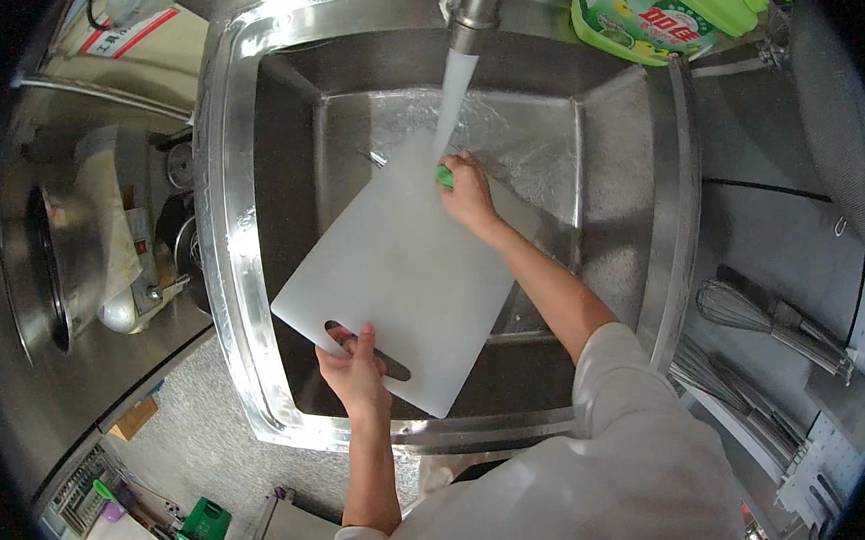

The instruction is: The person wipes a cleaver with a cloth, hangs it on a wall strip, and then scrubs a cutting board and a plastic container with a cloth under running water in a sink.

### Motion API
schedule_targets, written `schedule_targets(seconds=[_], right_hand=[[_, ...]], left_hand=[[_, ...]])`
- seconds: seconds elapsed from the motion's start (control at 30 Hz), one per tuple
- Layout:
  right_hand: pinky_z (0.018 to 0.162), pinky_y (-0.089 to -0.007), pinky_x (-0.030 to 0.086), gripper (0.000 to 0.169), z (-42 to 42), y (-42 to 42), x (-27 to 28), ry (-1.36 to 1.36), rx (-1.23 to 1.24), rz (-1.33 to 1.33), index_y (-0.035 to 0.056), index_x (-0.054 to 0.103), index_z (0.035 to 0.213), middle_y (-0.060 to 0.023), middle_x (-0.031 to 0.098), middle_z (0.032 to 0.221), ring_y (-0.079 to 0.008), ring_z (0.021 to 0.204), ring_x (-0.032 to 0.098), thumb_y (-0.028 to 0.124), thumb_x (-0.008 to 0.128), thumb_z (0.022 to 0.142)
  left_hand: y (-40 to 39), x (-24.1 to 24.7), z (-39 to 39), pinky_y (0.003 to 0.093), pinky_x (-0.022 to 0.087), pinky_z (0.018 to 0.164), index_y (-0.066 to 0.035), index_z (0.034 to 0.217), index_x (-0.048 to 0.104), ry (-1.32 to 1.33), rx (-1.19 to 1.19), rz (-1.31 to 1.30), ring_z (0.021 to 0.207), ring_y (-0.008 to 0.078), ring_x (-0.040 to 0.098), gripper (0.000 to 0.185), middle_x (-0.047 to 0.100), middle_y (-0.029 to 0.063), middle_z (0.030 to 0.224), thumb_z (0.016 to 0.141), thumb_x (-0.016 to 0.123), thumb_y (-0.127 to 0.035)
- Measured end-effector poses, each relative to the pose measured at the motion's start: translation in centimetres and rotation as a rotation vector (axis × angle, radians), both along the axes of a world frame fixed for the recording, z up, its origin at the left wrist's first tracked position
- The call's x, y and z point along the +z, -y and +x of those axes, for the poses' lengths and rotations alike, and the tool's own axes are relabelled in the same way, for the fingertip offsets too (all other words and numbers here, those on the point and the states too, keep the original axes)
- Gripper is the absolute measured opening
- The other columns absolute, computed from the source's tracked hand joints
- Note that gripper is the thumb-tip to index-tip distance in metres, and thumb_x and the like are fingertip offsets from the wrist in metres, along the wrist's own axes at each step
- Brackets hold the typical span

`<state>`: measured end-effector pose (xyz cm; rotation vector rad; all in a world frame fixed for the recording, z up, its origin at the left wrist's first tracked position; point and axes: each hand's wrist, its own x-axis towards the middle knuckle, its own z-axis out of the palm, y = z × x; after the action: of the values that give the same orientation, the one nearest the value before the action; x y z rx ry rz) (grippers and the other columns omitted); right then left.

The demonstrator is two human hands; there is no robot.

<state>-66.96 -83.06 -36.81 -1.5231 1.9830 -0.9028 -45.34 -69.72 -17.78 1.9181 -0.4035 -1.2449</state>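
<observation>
A white plastic cutting board [416, 248] is tilted inside a stainless steel sink [672, 253]. My left hand [357, 373] grips its near edge through the slot handle, thumb on top. My right hand [468, 192] is closed around a small green scrubbing pad [445, 176], held at the upper part of the board. From the metal faucet [476, 11] a stream of water [454, 95] falls onto the board's far part, just beyond my right hand. Water spreads over the sink's bottom behind the board.
A green detergent jug [662, 5] stands at the sink's far right corner. Wire whisks [751, 308] lie or hang at the right. Left of the sink, a steel counter [95, 391] holds metal bowls [75, 265] and a mixer-like machine [130, 306].
</observation>
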Motion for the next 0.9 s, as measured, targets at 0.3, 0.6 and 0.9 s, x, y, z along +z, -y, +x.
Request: schedule_targets(seconds=[0.3,0.6,0.9], right_hand=[[0.084,-0.0454,0.042,0.029,2.6,-0.4,0.8,0.013,0.078,-0.047,0.0021,0.059,0.094,-0.0208,0.053,0.101,-0.0381,0.098,0.05,0.003,0.063,0.065],[0.08,-0.0419,0.044,0.03,3.2,1.5,-0.4,0.1,0.03,-0.098,0.0065,0.058,0.094,-0.0176,0.054,0.098,-0.0357,0.094,0.053,0.001,0.061,0.065],[0.081,-0.0422,0.043,0.027,5.9,-0.3,2.7,0.068,0.208,-0.203,0.0029,0.059,0.097,-0.0169,0.054,0.097,-0.0345,0.092,0.051,0.002,0.06,0.07]], left_hand=[[0.1,0.4,-0.2,0.0197,0.026,0.034,-0.005,0.094,0.041,0.008,-0.04,-0.012,0.043,0.0028,0.033,0.026,0.039,-0.0041,0.062,0.081,0.062,0.003],[-0.1,1.3,-1.0,0.0195,0.026,0.034,-0.005,0.095,0.041,0.018,-0.042,-0.029,0.044,0.0027,0.033,0.026,0.038,-0.0041,0.062,0.081,0.062,0.003],[-0.3,1.5,-1.5,0.0188,0.026,0.035,-0.005,0.093,0.042,0.027,-0.03,-0.044,0.043,0.0018,0.032,0.024,0.038,-0.0049,0.063,0.081,0.062,0.002]])
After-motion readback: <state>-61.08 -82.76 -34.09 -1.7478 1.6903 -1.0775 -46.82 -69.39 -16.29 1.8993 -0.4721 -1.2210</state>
